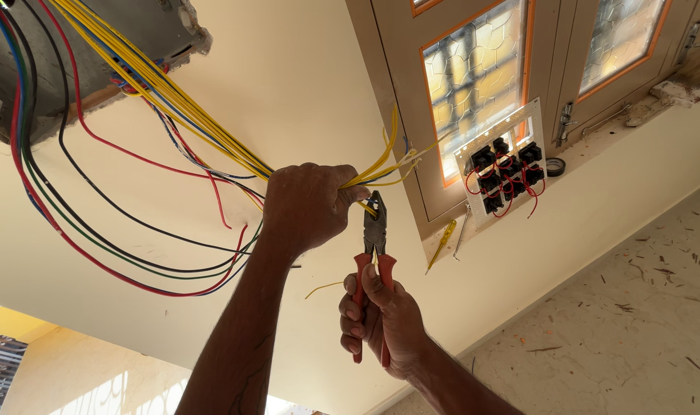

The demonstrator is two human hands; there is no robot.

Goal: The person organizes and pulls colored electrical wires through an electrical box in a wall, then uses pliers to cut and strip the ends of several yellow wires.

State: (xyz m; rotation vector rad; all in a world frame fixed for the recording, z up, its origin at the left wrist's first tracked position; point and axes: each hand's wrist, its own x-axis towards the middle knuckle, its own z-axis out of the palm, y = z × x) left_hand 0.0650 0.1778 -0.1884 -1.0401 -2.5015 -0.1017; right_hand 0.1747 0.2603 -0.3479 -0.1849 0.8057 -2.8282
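Nearest the camera, low in the centre of the frame, the right hand [384, 319] is curled tight around the red handles of a pair of pliers [374, 253], so that the dark jaws are pointed upward and brought to the wire ends. The handles are pressed close together; whether a strand is actually bitten between the jaws cannot be told. Just above, in the middle of the frame, the left hand [308, 204] is closed in a fist around a bundle of yellow wires [173, 96], which is gripped a little short of its ends, so that the loose tips are fanned out to the right of the knuckles and offered to the tool. One short yellow offcut [323, 288] is seen hanging just left of the pliers.

Further back, the yellow bundle is led up to the upper left, where it enters a wall box [96, 46] together with red, black, green and blue wires [96, 230] left drooping in long loops beneath it. At the right of centre, a white switch plate [504, 165] with red jumpers is propped, back outward, against a window frame [411, 115] on a ledge, with a yellow screwdriver [441, 242] laid beside it and a roll of black tape [555, 166] kept within reach
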